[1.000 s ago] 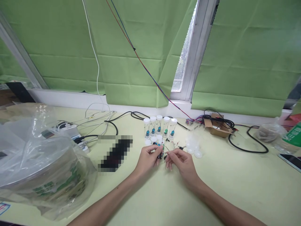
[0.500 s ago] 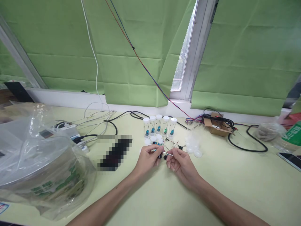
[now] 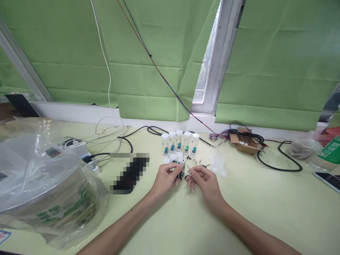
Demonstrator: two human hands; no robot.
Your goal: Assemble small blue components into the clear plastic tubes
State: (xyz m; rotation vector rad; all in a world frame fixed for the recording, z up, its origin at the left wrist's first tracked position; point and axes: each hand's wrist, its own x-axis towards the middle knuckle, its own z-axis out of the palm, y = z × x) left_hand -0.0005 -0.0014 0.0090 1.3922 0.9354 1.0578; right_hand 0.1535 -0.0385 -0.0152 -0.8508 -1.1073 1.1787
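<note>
Thin pale rod (image 3: 187, 173) held between the person's hands.
Left hand (image 3: 166, 178): thumb and forefinger clamped on its left end. Five capped tubes (image 3: 179, 133) stand behind. Right hand (image 3: 207, 181): thumb and forefinger pinched on its right end, near translucent pieces (image 3: 217, 162).

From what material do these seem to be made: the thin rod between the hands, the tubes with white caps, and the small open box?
Thin rod: perhaps metal, being pale, straight and slender; plastic is possible.
Tubes: smooth, clear plastic or glass, since the blue and green pieces show through.
Box: most likely cardboard, judging by its plain brown, matte sides.
</note>
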